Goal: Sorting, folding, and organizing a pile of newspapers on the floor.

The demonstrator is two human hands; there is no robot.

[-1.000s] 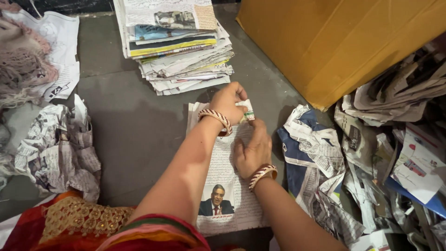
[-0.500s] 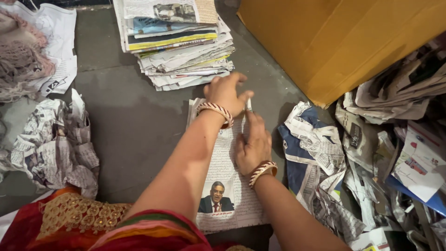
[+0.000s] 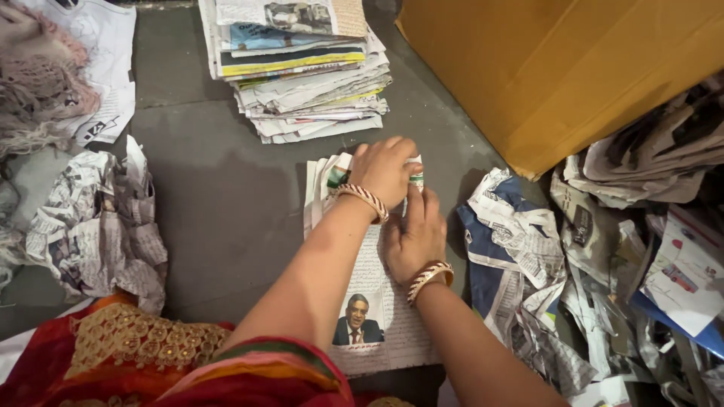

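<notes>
A stack of newspapers lies on the grey floor just beyond the hands, and a large yellow-brown cardboard box stands to the right of it. Crumpled newspaper sits at the left, and a bigger heap of crumpled sheets fills the right side, close beside the right forearm.

A newspaper sheet lies flat on the floor between them, running from the person's lap out to the hands. Its far edge is folded up, right under both hands.

The left hand has its fingers curled shut on the folded paper edge. The right hand lies flat on the sheet, fingers straight, fingertips touching that fold.
</notes>
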